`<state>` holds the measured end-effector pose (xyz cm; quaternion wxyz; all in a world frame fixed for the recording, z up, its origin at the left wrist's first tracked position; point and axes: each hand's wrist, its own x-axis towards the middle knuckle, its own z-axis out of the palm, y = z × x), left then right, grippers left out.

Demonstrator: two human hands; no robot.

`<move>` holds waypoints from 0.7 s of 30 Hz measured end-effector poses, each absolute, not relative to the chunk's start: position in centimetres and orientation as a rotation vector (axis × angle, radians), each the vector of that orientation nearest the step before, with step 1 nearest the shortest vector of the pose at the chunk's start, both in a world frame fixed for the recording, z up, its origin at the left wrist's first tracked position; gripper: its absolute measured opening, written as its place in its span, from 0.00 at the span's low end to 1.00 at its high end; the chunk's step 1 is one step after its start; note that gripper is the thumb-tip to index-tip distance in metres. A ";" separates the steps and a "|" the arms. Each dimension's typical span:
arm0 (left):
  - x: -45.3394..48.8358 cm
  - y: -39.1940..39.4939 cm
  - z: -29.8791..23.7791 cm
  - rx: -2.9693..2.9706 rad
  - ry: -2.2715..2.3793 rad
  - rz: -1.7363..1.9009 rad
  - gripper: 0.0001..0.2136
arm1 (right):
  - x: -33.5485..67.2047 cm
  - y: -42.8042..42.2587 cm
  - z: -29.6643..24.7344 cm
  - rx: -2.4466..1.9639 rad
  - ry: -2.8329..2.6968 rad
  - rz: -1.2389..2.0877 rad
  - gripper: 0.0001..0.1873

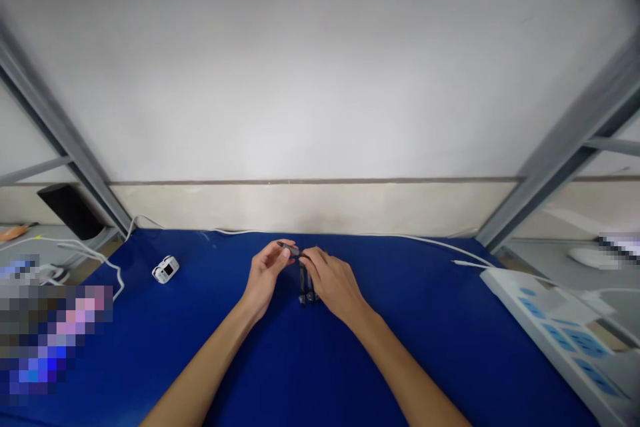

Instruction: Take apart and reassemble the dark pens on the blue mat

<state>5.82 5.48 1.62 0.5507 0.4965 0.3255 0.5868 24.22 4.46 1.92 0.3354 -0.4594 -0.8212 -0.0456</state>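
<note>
Over the middle of the blue table [200, 347], towards its far edge, the left hand [263, 273] pinches a slim dark piece [291, 251] between thumb and fingers, the fingers curled in and only a narrow gap left between the tips. The right hand [330, 280] is bent palm down, its fingertips at the piece's right-hand end; whether they grip it or merely touch it I cannot tell. Just below the fingers, on the table, a few dark slender items [303, 287] lie side by side, their knobbed ends pointing towards the near edge. The held piece is thin and caught only by the fingertips, so an uneven pull or twist between the hands could make it slip and drop among these similar items. The right hand sits so close over them that a small dip of its wrist or fingers could knock the row askew. The white device [166, 269] near the table's far left corner and the power strip [550, 333] along the right edge are well apart from the hands. Hard to make out are the piece's exact shape and where its parts join; the right hand covers part of the row, so its full count is hidden, and both forearms are cut off at the bottom.
</note>
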 end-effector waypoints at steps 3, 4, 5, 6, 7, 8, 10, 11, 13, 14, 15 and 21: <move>5.7 5.5 1.8 1.174 0.736 1.382 0.21 | 24.2 4.5 1.7 -1.211 -2.118 -0.041 0.12; 5.7 5.4 1.9 1.159 0.719 1.375 0.22 | 24.2 4.6 1.5 -1.222 -2.108 -0.024 0.11; 5.7 5.4 2.0 1.140 0.705 1.368 0.24 | 24.2 4.6 1.4 -1.230 -2.103 -0.021 0.11; 5.8 5.4 2.1 1.120 0.698 1.365 0.23 | 24.2 4.7 1.3 -1.233 -2.107 -0.028 0.11; 5.8 5.4 2.1 1.105 0.703 1.366 0.21 | 24.2 4.7 1.2 -1.230 -2.115 -0.041 0.12; 5.7 5.4 2.1 1.093 0.714 1.368 0.19 | 24.2 4.7 1.2 -1.226 -2.126 -0.056 0.12; 5.7 5.5 2.0 1.067 0.726 1.375 0.16 | 24.2 4.8 1.2 -1.223 -2.140 -0.081 0.12; 5.6 5.5 1.9 1.043 0.713 1.383 0.16 | 24.2 4.8 1.2 -1.223 -2.141 -0.089 0.12; 5.5 5.6 1.7 0.975 0.662 1.398 0.22 | 24.2 4.7 1.4 -1.216 -2.133 -0.094 0.12; 5.5 5.7 1.7 0.943 0.647 1.403 0.24 | 24.2 4.6 1.4 -1.207 -2.129 -0.090 0.12; 5.5 5.7 1.7 0.921 0.650 1.406 0.25 | 24.2 4.6 1.5 -1.197 -2.128 -0.088 0.12; 5.3 5.7 2.2 0.913 0.548 1.423 0.29 | 24.2 4.5 1.5 -1.198 -2.133 -0.108 0.11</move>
